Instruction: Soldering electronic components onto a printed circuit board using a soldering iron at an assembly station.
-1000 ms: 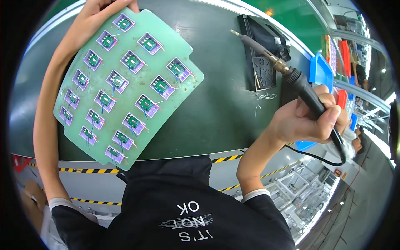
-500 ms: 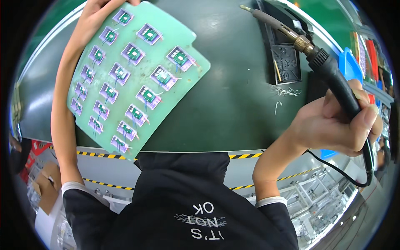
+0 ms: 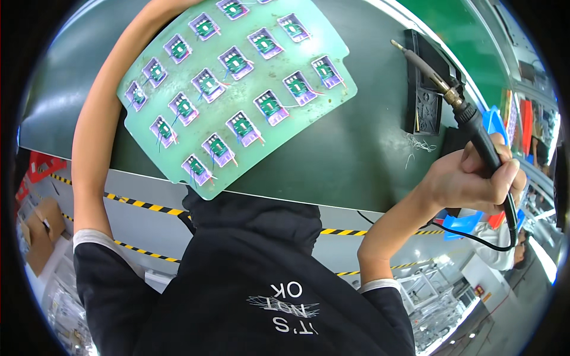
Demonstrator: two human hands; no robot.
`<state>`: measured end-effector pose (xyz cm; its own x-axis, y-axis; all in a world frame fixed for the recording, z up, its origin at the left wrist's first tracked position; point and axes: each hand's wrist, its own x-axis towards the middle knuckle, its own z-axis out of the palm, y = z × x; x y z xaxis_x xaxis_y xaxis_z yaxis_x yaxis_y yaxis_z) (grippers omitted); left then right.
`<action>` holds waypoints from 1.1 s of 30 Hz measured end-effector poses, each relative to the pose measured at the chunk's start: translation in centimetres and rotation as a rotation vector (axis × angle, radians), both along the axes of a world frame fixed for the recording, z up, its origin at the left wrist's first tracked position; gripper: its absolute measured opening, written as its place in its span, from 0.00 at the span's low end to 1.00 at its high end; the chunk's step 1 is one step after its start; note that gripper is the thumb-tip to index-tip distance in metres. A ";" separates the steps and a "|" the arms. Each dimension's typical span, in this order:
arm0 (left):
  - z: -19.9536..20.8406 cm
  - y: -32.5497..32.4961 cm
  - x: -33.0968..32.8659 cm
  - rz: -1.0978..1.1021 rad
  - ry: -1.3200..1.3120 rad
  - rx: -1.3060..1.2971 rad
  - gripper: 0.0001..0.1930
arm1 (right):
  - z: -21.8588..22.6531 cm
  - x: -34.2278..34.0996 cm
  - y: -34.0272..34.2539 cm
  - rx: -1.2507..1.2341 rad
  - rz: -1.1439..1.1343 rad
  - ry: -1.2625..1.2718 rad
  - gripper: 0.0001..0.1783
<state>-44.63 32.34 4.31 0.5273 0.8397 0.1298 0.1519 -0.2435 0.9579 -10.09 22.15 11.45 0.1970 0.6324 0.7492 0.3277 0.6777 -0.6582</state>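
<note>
Held pen-style in my right hand (image 3: 472,181) is a soldering iron (image 3: 452,98), its tip pointing up and to the left, over a black holder. A pale green board (image 3: 243,92) lies slanted across the left half of the table, its near corner past the front edge. Rows of purple-rimmed housings fill it, each with a small green circuit board (image 3: 271,107) and thin coloured wires. My left hand (image 3: 173,5) is at the board's far left edge, mostly cut off by the picture's top, fingers hidden. The left forearm runs along the board's left side.
A black holder with a small tray (image 3: 427,110) stands at the back right. Wire scraps (image 3: 421,143) lie in front of it. Blue bins (image 3: 462,224) hang or stand past the right edge. The iron's cord (image 3: 475,238) loops below my right hand. Another person (image 3: 504,254) is at far right.
The green board has turned and shifted right and away from me, with my left hand moving farther out of view. My right hand, holding the soldering iron, sits slightly lower and more to the left.
</note>
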 end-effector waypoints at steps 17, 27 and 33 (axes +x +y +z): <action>0.7 0.0 0.3 0.003 -0.012 -0.013 0.15 | -0.7 -3.7 -2.2 0.005 0.339 -0.218 0.13; 0.3 -0.6 0.2 0.005 -0.001 0.016 0.15 | -1.5 -3.9 -2.4 -0.033 0.338 -0.161 0.12; 0.5 -0.9 0.1 0.024 0.022 0.010 0.15 | -1.3 -4.1 -2.5 -0.040 0.413 -0.252 0.10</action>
